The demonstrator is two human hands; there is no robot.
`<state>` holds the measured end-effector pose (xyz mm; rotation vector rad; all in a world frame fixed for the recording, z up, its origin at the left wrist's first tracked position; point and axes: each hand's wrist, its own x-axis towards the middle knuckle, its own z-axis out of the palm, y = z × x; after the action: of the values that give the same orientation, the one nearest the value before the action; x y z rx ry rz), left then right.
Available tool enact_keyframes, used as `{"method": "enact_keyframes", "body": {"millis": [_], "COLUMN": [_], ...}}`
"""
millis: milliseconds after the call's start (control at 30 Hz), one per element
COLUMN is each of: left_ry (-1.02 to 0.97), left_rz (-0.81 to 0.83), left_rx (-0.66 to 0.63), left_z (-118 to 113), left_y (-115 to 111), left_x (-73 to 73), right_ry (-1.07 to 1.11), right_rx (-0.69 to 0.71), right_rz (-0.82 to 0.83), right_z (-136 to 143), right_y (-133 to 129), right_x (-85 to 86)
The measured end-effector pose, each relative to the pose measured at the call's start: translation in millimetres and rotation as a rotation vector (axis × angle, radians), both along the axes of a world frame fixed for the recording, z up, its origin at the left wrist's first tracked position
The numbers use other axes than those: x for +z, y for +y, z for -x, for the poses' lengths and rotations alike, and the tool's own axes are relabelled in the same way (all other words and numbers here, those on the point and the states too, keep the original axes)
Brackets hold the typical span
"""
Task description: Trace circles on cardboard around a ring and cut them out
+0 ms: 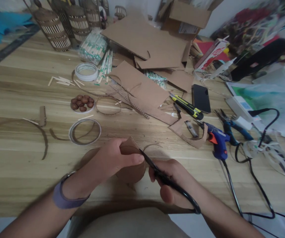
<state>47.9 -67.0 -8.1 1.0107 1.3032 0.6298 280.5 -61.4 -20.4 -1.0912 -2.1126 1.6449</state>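
My left hand [115, 155] pinches a piece of brown cardboard [132, 172] with a curved lower edge, its thumb lying across the front. Black-handled scissors [168, 180] are gripped in my right hand [174, 181], and their blades meet the cardboard's edge beside my left thumb. How far the blades are apart is hard to make out. A thin curled cardboard strip [153, 145] rises just behind the scissors' tip. Under my left wrist lies another rounded brown piece [89, 157], partly covered by the hand.
Tape rings [85, 131], a dish of brown balls [82, 103] and cardboard strips lie left. Cardboard sheets [144, 39] are stacked behind. To the right are a yellow-black utility knife [187, 105], phone [201, 98], blue glue gun [218, 140], pliers [231, 127] and loose cables.
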Motion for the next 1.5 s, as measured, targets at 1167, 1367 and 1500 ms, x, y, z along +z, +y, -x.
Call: {"method": "enact_keyframes", "body": {"millis": [1167, 1367, 1500], "left_ry": [-0.115, -0.085, -0.071], "left_rz": [0.017, 0.017, 0.026], "left_rx": [0.001, 0.006, 0.0], "left_z": [-3.0, -1.6, -0.6], "left_y": [1.1, 1.0, 0.4], "left_x": [3.9, 4.2, 4.3], "right_ry": [0.043, 0.037, 0.042], "right_rx": [-0.001, -0.01, -0.012], "right_rz": [-0.043, -0.033, -0.028], "right_z": [0.9, 1.0, 0.7], "right_y": [-4.6, -5.2, -5.7], "right_x": [-3.3, -4.8, -5.8]}}
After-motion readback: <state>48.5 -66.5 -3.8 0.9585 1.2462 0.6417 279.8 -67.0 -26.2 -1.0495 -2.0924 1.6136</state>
